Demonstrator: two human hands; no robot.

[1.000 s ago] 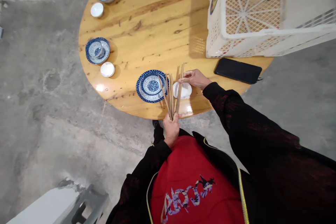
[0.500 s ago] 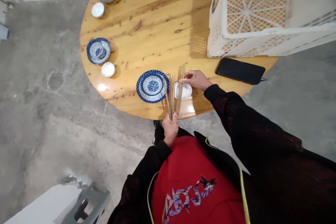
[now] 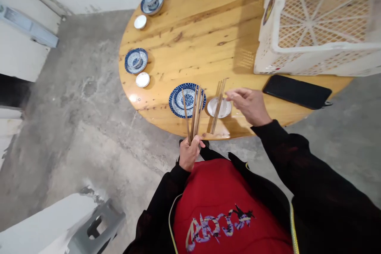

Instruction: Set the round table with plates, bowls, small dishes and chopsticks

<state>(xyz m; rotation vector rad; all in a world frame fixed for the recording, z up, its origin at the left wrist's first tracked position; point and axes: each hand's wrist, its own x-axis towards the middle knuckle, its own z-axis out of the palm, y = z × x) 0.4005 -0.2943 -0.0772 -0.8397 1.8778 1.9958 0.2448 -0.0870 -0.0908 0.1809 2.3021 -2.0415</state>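
My left hand (image 3: 191, 152), by the near table edge, is closed round the lower ends of several wooden chopsticks (image 3: 195, 113) that fan upward in front of a blue-and-white plate (image 3: 175, 107). On that plate sits a smaller dish of like pattern. A pair of chopsticks (image 3: 218, 109) lies across a small white bowl (image 3: 226, 108) to the plate's right. Just right of this pair is my right hand (image 3: 250, 105), holding nothing, with loosely bent fingers apart from the chopsticks.
A white plastic crate (image 3: 268, 53) stands at the table's right, with a black phone (image 3: 297, 91) in front of it. Along the left rim are blue-and-white place settings (image 3: 136, 61) and small white cups (image 3: 143, 80). A grey stool (image 3: 98, 226) stands lower left.
My right hand has let go of the chopsticks across the white bowl and moved right. My left hand keeps its chopsticks. The view has shifted to the left.
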